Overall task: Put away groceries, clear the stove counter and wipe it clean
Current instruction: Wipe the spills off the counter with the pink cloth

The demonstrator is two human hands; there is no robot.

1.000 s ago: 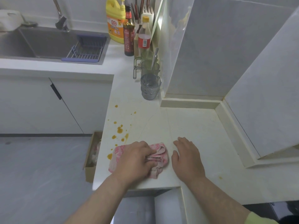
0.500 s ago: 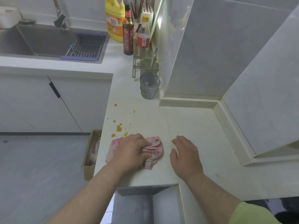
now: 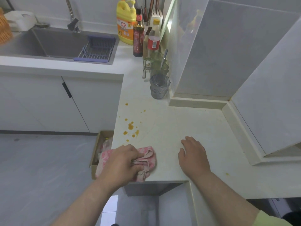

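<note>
My left hand point(image 3: 121, 162) presses a crumpled pink cloth point(image 3: 147, 158) onto the white counter point(image 3: 203, 128), at its front left corner; part of the cloth hangs over the left edge. Orange-brown sauce spots point(image 3: 130, 127) lie on the counter just beyond the cloth, several more scattered toward the back. My right hand point(image 3: 193, 156) rests flat, palm down, on the counter to the right of the cloth, holding nothing.
A grey tumbler point(image 3: 159, 86) and green mugs point(image 3: 157, 66) stand at the back by the wall, with sauce bottles point(image 3: 138, 34) and a yellow detergent jug point(image 3: 125, 24) behind. A sink point(image 3: 53, 44) is far left. A cardboard box point(image 3: 99, 150) sits on the floor below the counter's left edge.
My left hand has slid the pink cloth leftward to the counter's edge, widening the gap to my right hand, which has stayed flat in place.
</note>
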